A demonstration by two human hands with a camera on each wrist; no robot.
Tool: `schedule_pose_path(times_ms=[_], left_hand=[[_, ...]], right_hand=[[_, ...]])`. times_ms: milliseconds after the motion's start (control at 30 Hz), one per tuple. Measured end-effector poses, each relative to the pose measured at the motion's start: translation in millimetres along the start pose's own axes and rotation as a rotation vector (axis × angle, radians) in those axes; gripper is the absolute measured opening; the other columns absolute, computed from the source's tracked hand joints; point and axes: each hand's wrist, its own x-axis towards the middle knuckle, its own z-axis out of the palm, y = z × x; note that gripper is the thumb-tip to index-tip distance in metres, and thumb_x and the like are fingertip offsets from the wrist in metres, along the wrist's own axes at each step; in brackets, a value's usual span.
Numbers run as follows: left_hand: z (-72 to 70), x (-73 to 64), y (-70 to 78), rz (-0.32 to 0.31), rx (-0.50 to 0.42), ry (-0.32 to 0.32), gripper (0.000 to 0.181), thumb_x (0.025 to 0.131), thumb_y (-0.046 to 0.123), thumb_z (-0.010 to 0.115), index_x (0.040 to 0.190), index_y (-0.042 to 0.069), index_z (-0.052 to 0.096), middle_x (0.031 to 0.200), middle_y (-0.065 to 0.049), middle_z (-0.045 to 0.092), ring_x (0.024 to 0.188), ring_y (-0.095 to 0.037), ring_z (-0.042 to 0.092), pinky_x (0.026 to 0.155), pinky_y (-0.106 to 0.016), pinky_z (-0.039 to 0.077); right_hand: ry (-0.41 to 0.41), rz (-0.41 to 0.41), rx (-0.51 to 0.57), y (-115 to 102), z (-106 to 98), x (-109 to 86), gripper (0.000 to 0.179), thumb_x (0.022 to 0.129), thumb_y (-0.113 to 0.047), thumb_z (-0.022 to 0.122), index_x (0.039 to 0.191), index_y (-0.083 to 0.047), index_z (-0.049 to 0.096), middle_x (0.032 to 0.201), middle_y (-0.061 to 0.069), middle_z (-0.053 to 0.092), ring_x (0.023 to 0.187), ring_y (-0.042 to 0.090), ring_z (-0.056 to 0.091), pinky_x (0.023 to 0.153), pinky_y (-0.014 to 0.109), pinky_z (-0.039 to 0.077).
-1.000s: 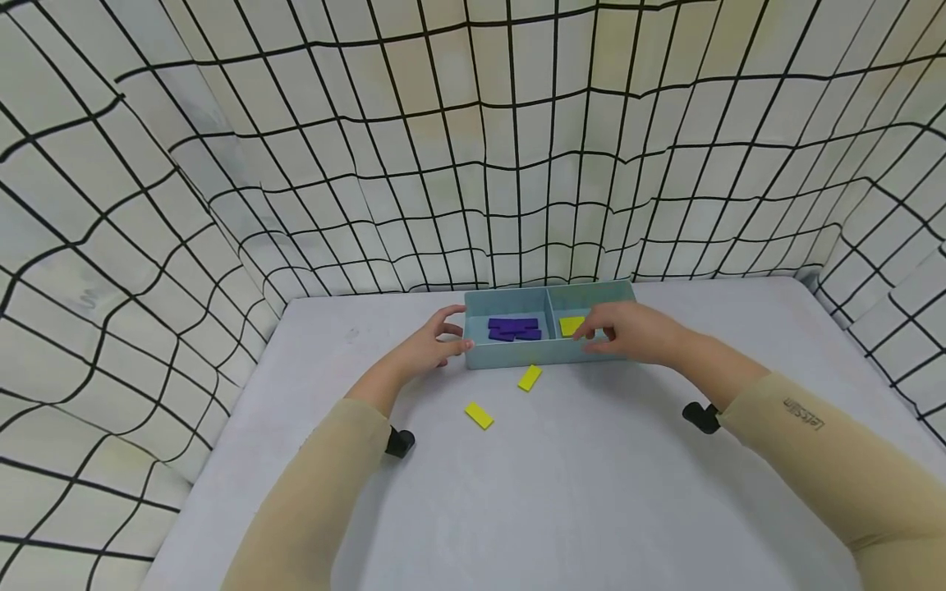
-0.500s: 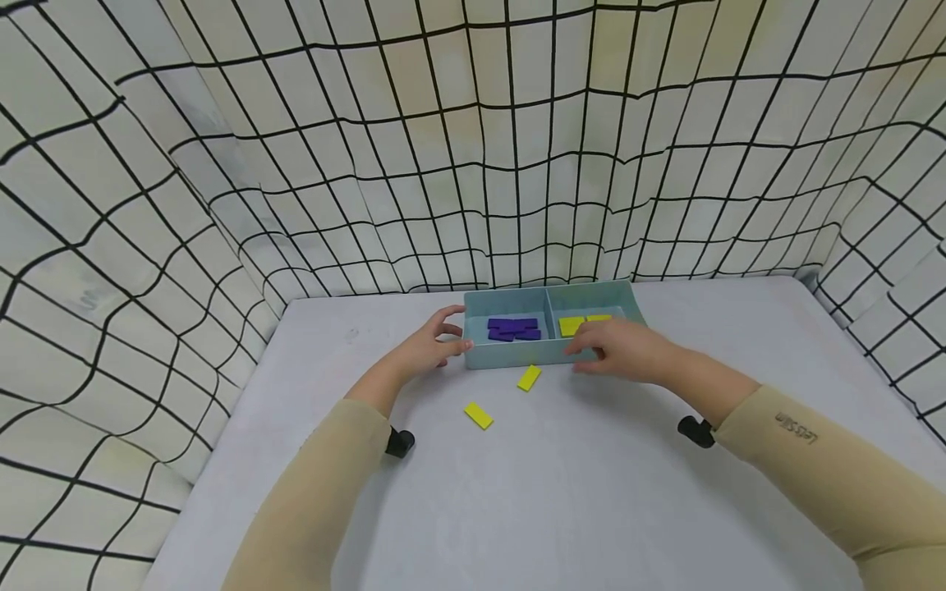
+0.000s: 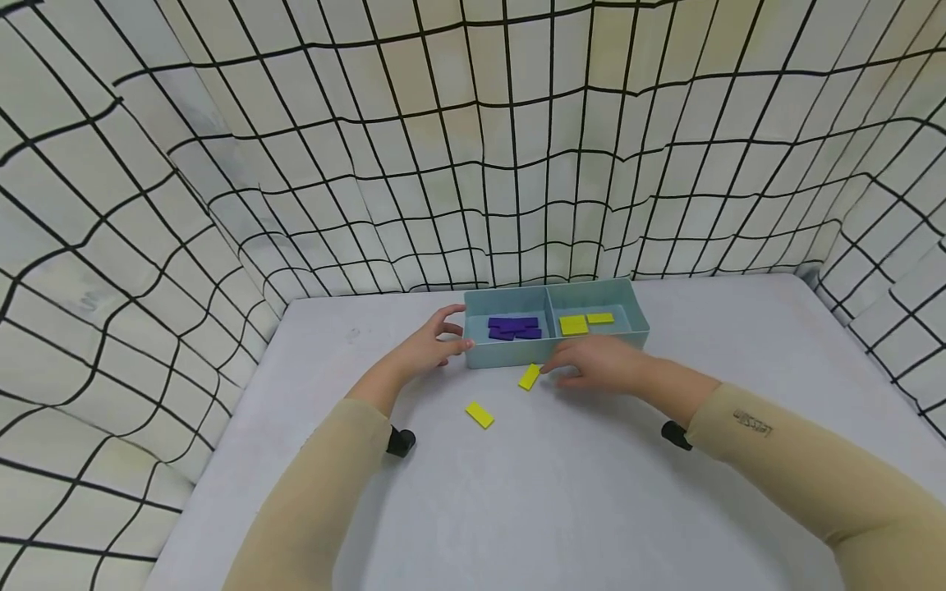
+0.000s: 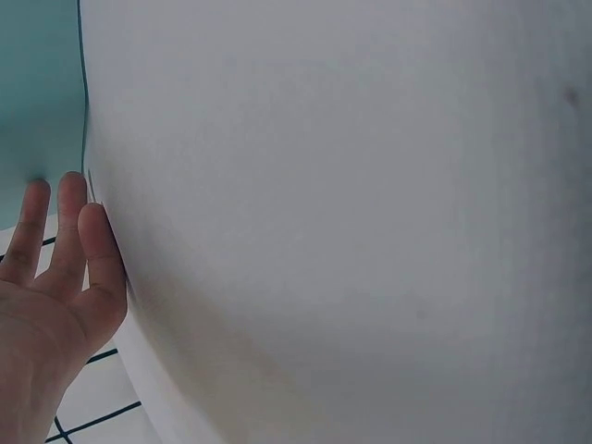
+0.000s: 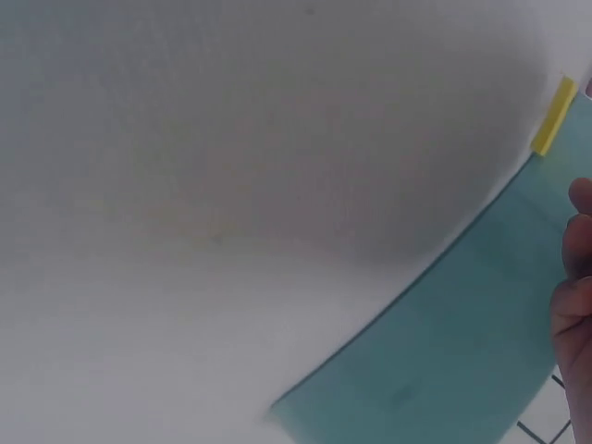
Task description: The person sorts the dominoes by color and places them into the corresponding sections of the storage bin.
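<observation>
A pale blue two-compartment box (image 3: 502, 355) stands at the back of the table. My left hand (image 3: 427, 345) touches its left end with fairly straight fingers; the left wrist view shows the fingertips (image 4: 71, 188) against the box wall. Just in front of the box, my right hand (image 3: 602, 365) reaches leftward, its fingertips right beside a yellow tile (image 3: 529, 377) on the table. That yellow tile (image 5: 555, 117) also shows by the box's base in the right wrist view. A second yellow tile (image 3: 479, 414) lies nearer to me. Several purple tiles (image 3: 513, 323) lie in the left compartment.
Yellow tiles (image 3: 573, 326) lie in the right compartment, one small yellow tile (image 3: 600, 318) apart from the others. A divider (image 3: 549, 312) splits the box. Behind the white table (image 3: 562, 509) hangs a white sheet with a black grid net (image 3: 480, 164).
My right hand has moved out of the right compartment, over the front wall and left to the nearest loose tile, uncovering the yellow tiles inside. My left hand has stayed put.
</observation>
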Motion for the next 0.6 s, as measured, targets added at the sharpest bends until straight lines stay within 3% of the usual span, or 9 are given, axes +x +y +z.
schedule_pose_path(times_ms=[600], left_hand=[[0.2,0.7,-0.4,-0.001,0.001,0.006,0.073,0.096,0.034,0.067,0.153,0.04,0.022,0.146,-0.008,0.044,0.119,-0.027,0.058,0.099,-0.047,0.046]], right_hand=[[-0.035,-0.061,-0.077,-10,14,26.2,0.032,0.094,-0.02,0.07,0.125,-0.028,0.07,0.127,-0.006,0.065,0.118,0.016,0.06,0.097,0.036,0.05]])
